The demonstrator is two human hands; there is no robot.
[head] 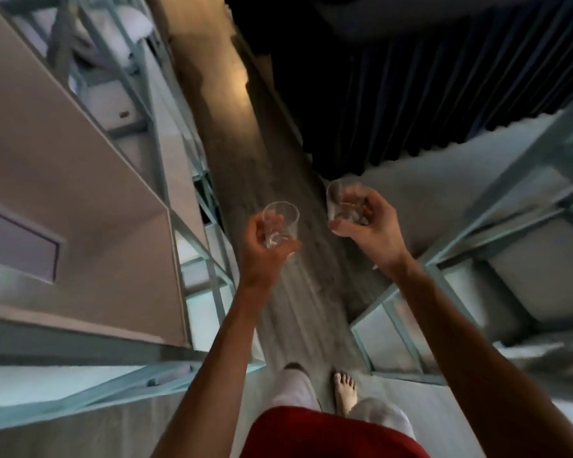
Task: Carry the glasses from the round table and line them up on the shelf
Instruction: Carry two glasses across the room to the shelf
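I hold one clear glass in each hand, out in front of me over a narrow strip of floor. My left hand (262, 244) grips a short clear tumbler (281, 223) from the side, mouth up. My right hand (369, 226) grips a second clear glass (339, 201), tilted with its mouth toward the left. The two glasses are apart, roughly level. Neither the round table nor the shelf shows in this view.
A grey wood-look floor (278, 180) runs ahead as a narrow aisle. Metal-framed bunk beds (192, 246) stand on the left, and another bed frame (394, 312) on the right. Dark curtains (411, 94) hang at the far right. My bare foot (344, 391) is below.
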